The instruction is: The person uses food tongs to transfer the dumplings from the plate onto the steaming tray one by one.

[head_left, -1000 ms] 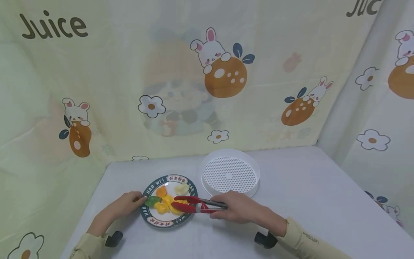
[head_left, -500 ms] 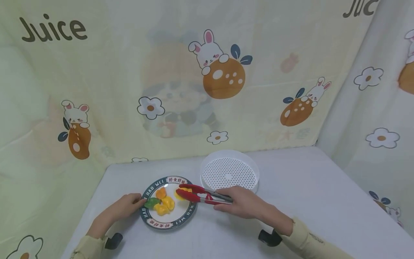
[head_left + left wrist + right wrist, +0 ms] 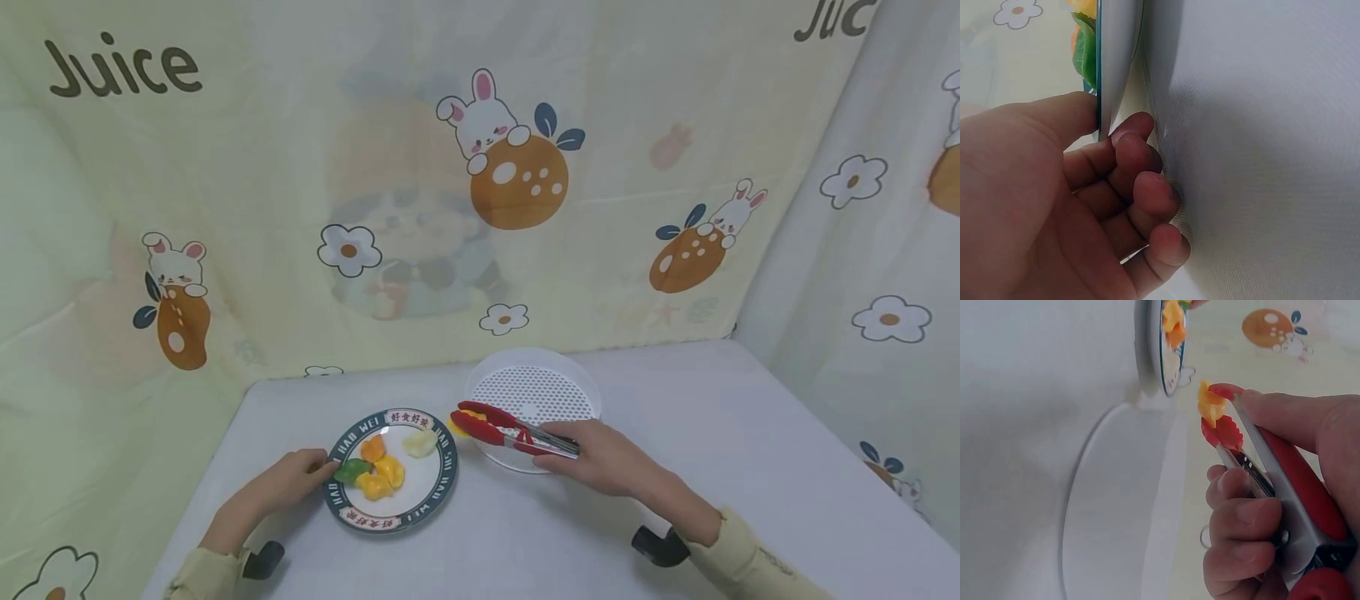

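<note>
My left hand [image 3: 288, 483] pinches the near-left rim of a plate [image 3: 412, 493], thumb on top and index finger beneath, as the left wrist view shows. On the plate lie a green piece [image 3: 352, 471], an orange one [image 3: 372, 448], yellow ones [image 3: 389, 470] and a pale one [image 3: 420, 443], shaped like small dumplings. My right hand [image 3: 600, 457] grips red-tipped tongs [image 3: 1300, 478]. Between the tong tips is a yellow dumpling-like piece [image 3: 1211, 405], held in the air. The tips stand over the left edge of a round white perforated tray [image 3: 536, 387].
The plate and the perforated tray stand close together on a white-covered table [image 3: 750, 467]. Behind them hangs a printed curtain [image 3: 420, 167], with another curtain [image 3: 877, 250] at the right.
My right hand has moved the tongs and the yellow piece from the plate rightward and away, to the tray's left edge. The pale piece shows again; my left hand stays at the rim.
</note>
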Motion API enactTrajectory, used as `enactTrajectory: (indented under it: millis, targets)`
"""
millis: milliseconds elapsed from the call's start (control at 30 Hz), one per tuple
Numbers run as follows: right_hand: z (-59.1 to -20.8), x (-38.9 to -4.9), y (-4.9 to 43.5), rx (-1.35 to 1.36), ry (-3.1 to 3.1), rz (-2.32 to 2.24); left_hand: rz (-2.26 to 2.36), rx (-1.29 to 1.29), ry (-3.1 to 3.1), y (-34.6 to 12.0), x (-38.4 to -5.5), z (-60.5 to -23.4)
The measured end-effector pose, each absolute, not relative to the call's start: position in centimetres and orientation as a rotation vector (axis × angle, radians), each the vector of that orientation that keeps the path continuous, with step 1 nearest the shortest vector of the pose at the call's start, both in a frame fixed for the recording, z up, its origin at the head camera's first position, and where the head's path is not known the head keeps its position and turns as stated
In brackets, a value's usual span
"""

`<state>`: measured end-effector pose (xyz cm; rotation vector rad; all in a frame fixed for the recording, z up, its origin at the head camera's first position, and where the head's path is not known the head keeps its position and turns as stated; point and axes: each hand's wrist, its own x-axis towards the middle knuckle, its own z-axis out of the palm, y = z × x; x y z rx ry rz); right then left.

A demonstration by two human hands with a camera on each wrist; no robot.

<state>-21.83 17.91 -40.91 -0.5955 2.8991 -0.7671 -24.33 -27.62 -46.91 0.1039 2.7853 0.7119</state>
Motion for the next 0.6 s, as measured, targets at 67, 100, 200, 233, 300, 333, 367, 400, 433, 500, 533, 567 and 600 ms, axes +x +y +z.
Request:
enactTrajectory:
  millis: [67, 100, 200, 233, 300, 333, 367, 400, 433, 500, 533, 567, 600]
  targets:
    - [-40.9, -22.0, 18.5, -0.570, 2.903, -0.774, 0.715, 0.111, 2.788, -27.6, -24.3, -46.9]
    - [-40.9, -22.1, 18.8, -0.558, 2.905, -0.772, 0.716, 0.114, 2.789, -27.7, -24.3, -46.9]
    - [-40.8, -22.4, 19.5, -0.525, 2.917, -0.753, 0.718, 0.112, 2.788, -27.7, -24.3, -46.9]
    - [-40.7, -22.5, 19.7, -0.519, 2.922, -0.746, 0.719, 0.109, 2.786, -27.8, -24.3, -47.0]
    - [-40.7, -22.8, 20.0, -0.503, 2.929, -0.735, 0.721, 0.105, 2.784, -27.8, -24.3, -47.0]
    - [-40.7, -22.9, 20.2, -0.496, 2.931, -0.732, 0.723, 0.105, 2.783, -27.8, -24.3, -47.0]
    - [-40.7, -23.1, 20.4, -0.483, 2.934, -0.724, 0.726, 0.101, 2.781, -27.9, -24.4, -47.1]
    - [-40.7, -23.3, 20.5, -0.469, 2.935, -0.724, 0.728, 0.101, 2.781, -27.9, -24.4, -47.1]
    - [-40.8, -23.5, 20.7, -0.456, 2.935, -0.721, 0.730, 0.102, 2.780, -27.9, -24.4, -47.1]
    - [-41.0, -23.9, 20.9, -0.427, 2.942, -0.709, 0.731, 0.109, 2.780, -27.9, -24.4, -47.1]
    - [-41.1, -24.1, 21.0, -0.413, 2.946, -0.703, 0.731, 0.107, 2.779, -27.9, -24.4, -47.1]
    - [-41.2, -24.2, 21.1, -0.399, 2.949, -0.702, 0.732, 0.105, 2.778, -27.9, -24.5, -47.2]
    - [-41.3, -24.4, 21.2, -0.389, 2.953, -0.702, 0.735, 0.103, 2.776, -27.9, -24.5, -47.2]
